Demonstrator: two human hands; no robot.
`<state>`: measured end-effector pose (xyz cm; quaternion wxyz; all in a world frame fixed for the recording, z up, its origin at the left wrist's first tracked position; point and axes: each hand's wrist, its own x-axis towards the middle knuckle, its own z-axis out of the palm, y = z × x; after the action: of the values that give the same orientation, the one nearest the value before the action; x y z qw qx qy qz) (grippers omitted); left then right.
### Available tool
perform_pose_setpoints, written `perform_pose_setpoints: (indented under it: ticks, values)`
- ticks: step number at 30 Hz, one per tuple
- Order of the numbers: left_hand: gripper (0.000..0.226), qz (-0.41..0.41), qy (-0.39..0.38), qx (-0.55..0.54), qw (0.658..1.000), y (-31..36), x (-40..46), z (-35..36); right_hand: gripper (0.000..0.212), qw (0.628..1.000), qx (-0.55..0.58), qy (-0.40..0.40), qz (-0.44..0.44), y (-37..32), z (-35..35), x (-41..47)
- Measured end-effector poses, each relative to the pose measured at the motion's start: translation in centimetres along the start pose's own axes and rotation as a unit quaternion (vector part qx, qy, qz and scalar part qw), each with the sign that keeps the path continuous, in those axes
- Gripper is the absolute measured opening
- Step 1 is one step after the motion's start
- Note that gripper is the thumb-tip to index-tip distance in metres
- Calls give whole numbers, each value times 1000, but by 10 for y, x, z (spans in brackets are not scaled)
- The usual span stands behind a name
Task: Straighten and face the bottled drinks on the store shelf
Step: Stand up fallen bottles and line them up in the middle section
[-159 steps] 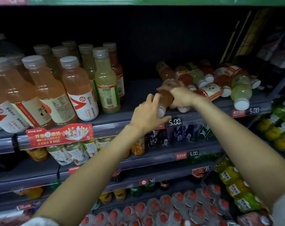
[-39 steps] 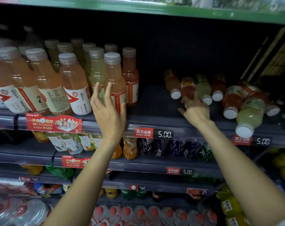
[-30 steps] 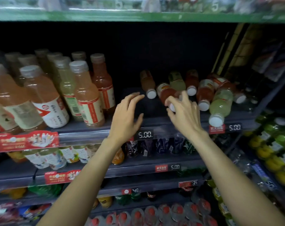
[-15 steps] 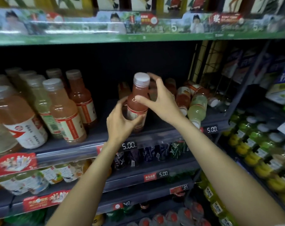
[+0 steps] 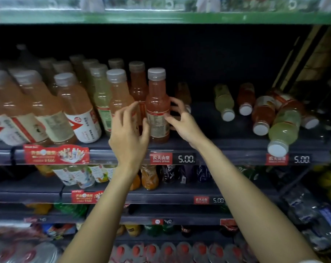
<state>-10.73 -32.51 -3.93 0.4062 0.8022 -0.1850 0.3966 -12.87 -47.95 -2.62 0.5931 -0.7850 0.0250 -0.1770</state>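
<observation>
A red-orange bottle (image 5: 157,103) with a grey cap stands upright at the front of the dark shelf (image 5: 229,141), at the right end of the upright rows of orange and pale green bottles (image 5: 79,111). My right hand (image 5: 181,122) curls round its right side, thumb on the label. My left hand (image 5: 129,133) is at its left side, thumb against the label, fingers loose and spread. To the right several bottles lie on their sides, caps forward: a pale green one (image 5: 223,102), a red one (image 5: 245,99), another red (image 5: 263,114) and a large green one (image 5: 283,130). One more lies behind my right hand (image 5: 182,92).
A price strip (image 5: 172,158) reading 5.00 runs along the shelf front, with a red promo tag (image 5: 55,154) at left. Lower shelves hold more drinks and red-capped water bottles (image 5: 168,251). A green shelf edge (image 5: 160,17) is overhead.
The red-orange bottle, held in the air by both hands half a second ago, now stands on the shelf beside the upright rows. My left fingers have loosened from it.
</observation>
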Motion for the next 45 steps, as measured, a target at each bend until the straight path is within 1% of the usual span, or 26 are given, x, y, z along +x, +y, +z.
perform_pose_setpoints:
  ticks: [2,3,7,11,15,19,20,22,24,25,27,28,29,31,34,36,39,41,43,45]
  values:
    - [46,-26,32,-11,999,-12,2,-6,57,1000,-16,0,-11,-1,6,2]
    - [51,-38,31,-14,999,-20,3,-7,60,1000,-24,4,-14,0,8,2]
    - [73,-94,-39,-19,995,-39,4,-4,62,998,-51,9,-25,-1,20,4]
    - [75,-95,-35,-39,994,-44,3,0,60,993,-104,7,-50,0,18,10]
    - [74,-108,-12,-51,993,-43,3,3,59,978,-196,-31,-66,-8,15,21]
    - [74,-104,-19,-47,993,-44,3,2,66,959,-262,-81,-75,-4,1,21]
    - [74,-101,-18,-38,994,-44,3,1,66,951,-289,-84,-79,1,-8,21]
    - [70,-69,9,-6,998,-42,2,-1,61,930,-354,-54,-86,13,-26,25]
    - [58,15,51,20,998,-35,-1,-3,56,895,-436,-25,-93,27,-40,33]
    - [51,66,60,26,996,-30,-3,-2,56,878,-469,-28,-92,33,-43,37]
    - [46,148,27,35,988,-21,-6,3,55,858,-504,-59,-81,41,-42,45]
    - [47,169,-3,51,984,-18,-6,6,53,854,-510,-71,-80,45,-40,47]
    - [48,179,-32,79,980,-17,-6,10,50,854,-509,-73,-82,47,-38,49]
    - [52,179,-81,137,971,-17,-6,15,44,863,-497,-49,-81,50,-36,50]
    - [55,186,-116,161,962,-17,-5,16,46,867,-496,-19,-49,45,-41,47]
    - [55,187,-121,145,964,-16,-6,14,45,858,-513,-7,-32,40,-45,38]
    - [53,195,-112,74,972,-10,-9,10,41,838,-541,16,-70,34,-48,12]
    - [50,212,-130,20,968,-1,-11,14,43,827,-553,52,-85,29,-51,-9]
    - [52,205,-180,-5,962,8,-11,22,42,843,-520,102,-88,19,-54,-27]
    - [60,182,-235,-7,955,17,-9,33,39,877,-444,139,-118,7,-62,-42]
